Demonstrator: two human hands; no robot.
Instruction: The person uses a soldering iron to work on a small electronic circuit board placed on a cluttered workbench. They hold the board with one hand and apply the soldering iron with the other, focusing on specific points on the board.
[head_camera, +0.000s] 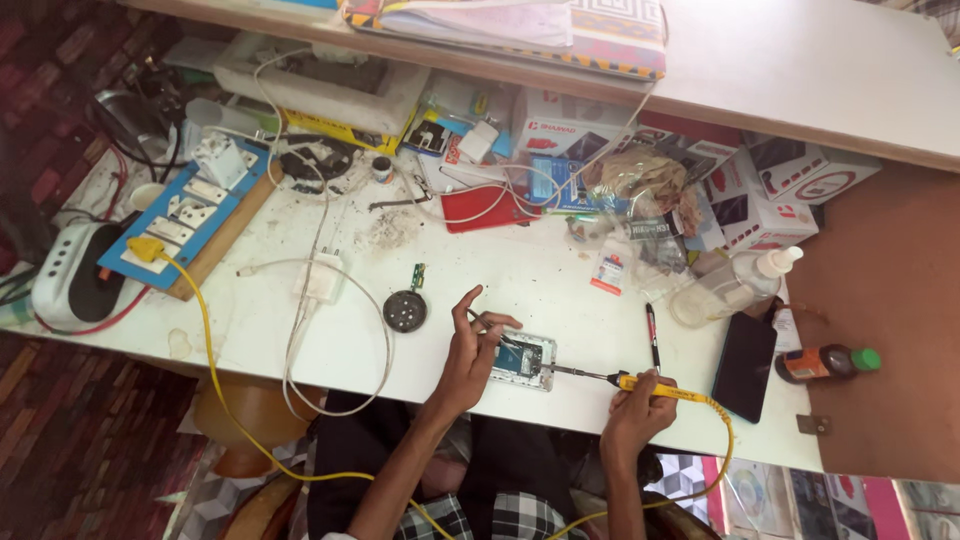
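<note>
Yellow soldering iron (650, 386) in right hand (637, 410) | opened phone (522, 360) under left hand (470, 350)

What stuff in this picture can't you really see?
All in the head view:
- Solder joint: too small where the soldering iron tip meets the opened phone.
- The thin tool in the left hand: too small to name.
- Phone's left edge: hidden by the left hand.
- Iron's handle: partly covered by the right hand.
- Yellow cord: drops behind the table edge.
- Stacked boxes: partly under the shelf.
</note>
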